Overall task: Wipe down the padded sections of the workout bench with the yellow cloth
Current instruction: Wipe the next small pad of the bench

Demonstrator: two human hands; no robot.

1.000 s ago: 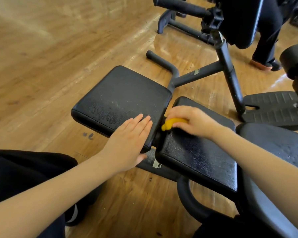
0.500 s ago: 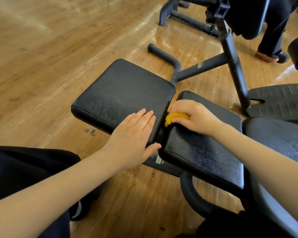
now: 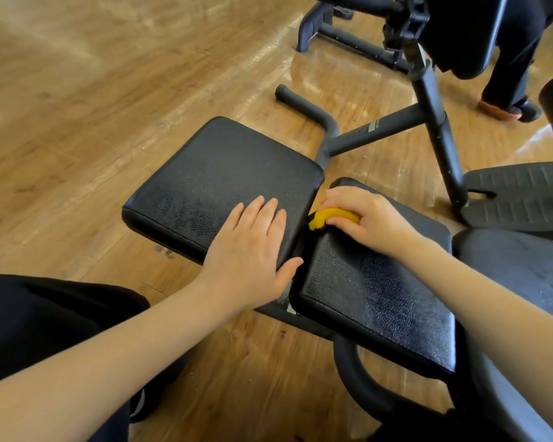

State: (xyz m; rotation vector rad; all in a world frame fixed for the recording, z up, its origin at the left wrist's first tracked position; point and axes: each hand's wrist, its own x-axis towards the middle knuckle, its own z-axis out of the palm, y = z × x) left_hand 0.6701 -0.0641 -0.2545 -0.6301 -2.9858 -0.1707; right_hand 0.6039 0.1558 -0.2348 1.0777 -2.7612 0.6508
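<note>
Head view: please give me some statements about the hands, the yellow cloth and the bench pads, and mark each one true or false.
1. The right hand grips the yellow cloth. True.
2. The left hand holds a second cloth. False: it lies flat on the left pad and holds nothing.
3. The yellow cloth is at the edge of the right pad, next to the gap between the two pads. True.
4. The yellow cloth lies on the wooden floor. False: it is on the right pad, under the right hand.
5. Both pads are red. False: they are black.
</note>
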